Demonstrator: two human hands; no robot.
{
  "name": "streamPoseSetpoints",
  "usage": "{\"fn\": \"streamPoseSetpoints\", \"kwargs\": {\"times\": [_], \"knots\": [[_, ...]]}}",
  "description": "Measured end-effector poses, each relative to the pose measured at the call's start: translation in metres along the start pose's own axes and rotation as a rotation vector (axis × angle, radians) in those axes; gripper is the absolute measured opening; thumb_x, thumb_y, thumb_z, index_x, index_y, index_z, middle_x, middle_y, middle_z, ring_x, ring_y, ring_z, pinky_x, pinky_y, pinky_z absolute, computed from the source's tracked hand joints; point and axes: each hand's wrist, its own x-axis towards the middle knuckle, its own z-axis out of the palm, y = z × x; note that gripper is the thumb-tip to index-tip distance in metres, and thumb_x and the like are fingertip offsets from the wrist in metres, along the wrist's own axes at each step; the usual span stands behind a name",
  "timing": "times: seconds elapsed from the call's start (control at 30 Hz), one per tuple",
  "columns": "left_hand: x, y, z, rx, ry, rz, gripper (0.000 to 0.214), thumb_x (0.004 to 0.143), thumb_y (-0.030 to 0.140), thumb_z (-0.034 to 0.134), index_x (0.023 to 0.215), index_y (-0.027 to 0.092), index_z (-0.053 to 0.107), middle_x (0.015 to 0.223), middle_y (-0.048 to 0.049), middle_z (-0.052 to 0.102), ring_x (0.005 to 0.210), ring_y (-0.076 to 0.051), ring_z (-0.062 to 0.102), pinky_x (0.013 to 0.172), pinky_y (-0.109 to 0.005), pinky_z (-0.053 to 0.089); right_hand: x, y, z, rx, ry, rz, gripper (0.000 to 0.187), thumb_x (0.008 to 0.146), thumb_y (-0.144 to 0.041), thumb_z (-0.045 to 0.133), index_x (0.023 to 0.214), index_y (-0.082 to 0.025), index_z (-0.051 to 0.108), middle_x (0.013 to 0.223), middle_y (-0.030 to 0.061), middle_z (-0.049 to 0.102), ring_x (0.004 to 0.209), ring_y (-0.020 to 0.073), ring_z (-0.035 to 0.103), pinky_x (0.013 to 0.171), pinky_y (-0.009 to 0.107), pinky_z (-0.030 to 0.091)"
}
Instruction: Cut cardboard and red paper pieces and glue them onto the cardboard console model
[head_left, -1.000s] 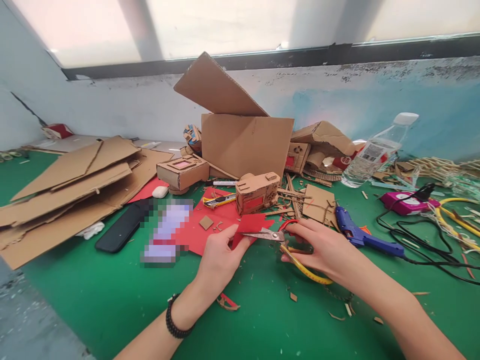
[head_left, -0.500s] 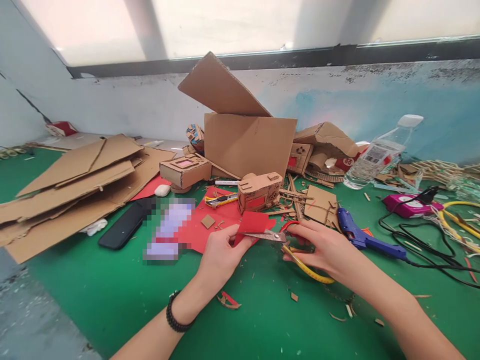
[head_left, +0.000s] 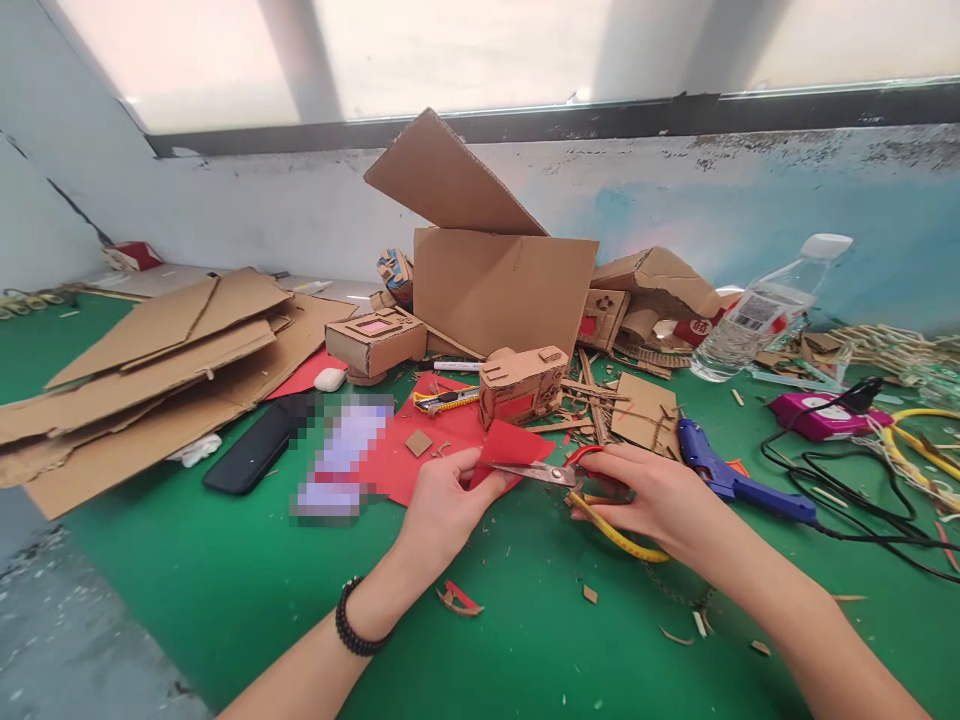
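Note:
My left hand (head_left: 450,498) pinches a small piece of red paper (head_left: 514,444) between thumb and fingers. My right hand (head_left: 637,490) is closed round the handles of a pair of scissors (head_left: 556,474), whose blades lie across the red paper. One handle looks red; a yellow tape measure strip (head_left: 615,535) curves just below the right fingers. Behind the paper stands a cardboard camera model (head_left: 523,380) with a red panel. A larger red sheet (head_left: 394,462) lies flat beyond my left hand, with a cardboard square (head_left: 418,442) and a yellow utility knife (head_left: 448,399) on it.
A blue glue gun (head_left: 739,487) with a black cord lies right of my right hand, near a purple power strip (head_left: 825,412). A water bottle (head_left: 757,315) leans at back right. Stacked cardboard (head_left: 165,345) and a black phone (head_left: 255,450) are on the left.
The red paper has tilted a little, its upper right corner reaching further over the scissor blades. Both hands keep nearly the same place, and the whole view has shifted slightly.

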Motion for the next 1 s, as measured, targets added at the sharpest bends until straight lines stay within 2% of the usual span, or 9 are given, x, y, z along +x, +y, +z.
{"fn": "streamPoseSetpoints", "kwargs": {"times": [0.13,0.37,0.5,0.73,0.83,0.93,1.0], "knots": [[-0.0007,0.0012,-0.0001,0.019,0.004,-0.003,0.043,0.088,0.049,0.073,0.117,0.019,0.081,0.092,-0.0047,0.079,0.074,-0.020,0.066,0.062,-0.026,0.049,0.0007,-0.0004,-0.0019,0.005,0.009,-0.007,0.028,0.094,-0.049,0.070,0.108,-0.026,0.075,0.095,0.0045,0.075,0.081,0.0211,0.071,0.068,0.028,0.054],[-0.0007,0.0009,-0.0003,0.045,0.010,0.003,0.047,0.085,0.054,0.074,0.114,0.018,0.082,0.076,-0.0035,0.075,0.062,-0.017,0.058,0.052,-0.025,0.040,-0.0010,0.0015,-0.0016,-0.036,-0.016,0.012,0.025,0.094,-0.049,0.070,0.104,-0.026,0.075,0.093,0.0039,0.076,0.080,0.0213,0.072,0.065,0.027,0.052],[-0.0005,0.0006,-0.0004,0.058,0.004,-0.017,0.045,0.086,0.054,0.073,0.111,0.018,0.082,0.075,-0.0025,0.073,0.059,-0.014,0.051,0.051,-0.024,0.033,-0.0023,0.0028,-0.0006,-0.052,-0.014,0.019,0.020,0.095,-0.046,0.068,0.099,-0.028,0.075,0.089,0.0020,0.077,0.077,0.0204,0.072,0.061,0.026,0.049],[-0.0007,0.0038,-0.0015,0.113,-0.005,0.007,0.038,0.088,0.053,0.071,0.099,0.018,0.083,0.067,0.0010,0.065,0.056,-0.012,0.045,0.051,-0.024,0.032,-0.0027,0.0026,-0.0025,-0.069,-0.022,0.008,0.024,0.096,-0.049,0.065,0.091,-0.027,0.072,0.081,0.0010,0.076,0.069,0.0195,0.071,0.056,0.025,0.044],[-0.0030,0.0045,-0.0002,0.133,-0.008,0.018,0.032,0.088,0.048,0.073,0.098,0.019,0.081,0.075,-0.0011,0.071,0.065,-0.016,0.058,0.058,-0.026,0.043,-0.0020,0.0041,-0.0024,-0.090,-0.035,0.030,0.026,0.097,-0.052,0.064,0.092,-0.028,0.072,0.080,0.0003,0.076,0.069,0.0192,0.070,0.056,0.025,0.043],[-0.0063,0.0050,0.0006,0.091,-0.051,0.057,0.028,0.088,0.045,0.075,0.096,0.019,0.077,0.092,-0.0055,0.078,0.083,-0.021,0.069,0.074,-0.028,0.052,-0.0014,0.0056,-0.0036,-0.123,0.033,0.093,0.030,0.096,-0.055,0.062,0.090,-0.027,0.072,0.077,0.0009,0.075,0.065,0.0197,0.069,0.056,0.026,0.042],[-0.0067,0.0051,-0.0008,0.067,-0.087,0.113,0.032,0.096,0.049,0.065,0.096,0.019,0.075,0.097,-0.0070,0.079,0.091,-0.022,0.072,0.081,-0.030,0.053,-0.0019,0.0062,-0.0061,-0.135,0.109,0.147,0.034,0.096,-0.058,0.060,0.090,-0.026,0.072,0.072,0.0013,0.073,0.062,0.0199,0.067,0.055,0.026,0.042]]}}
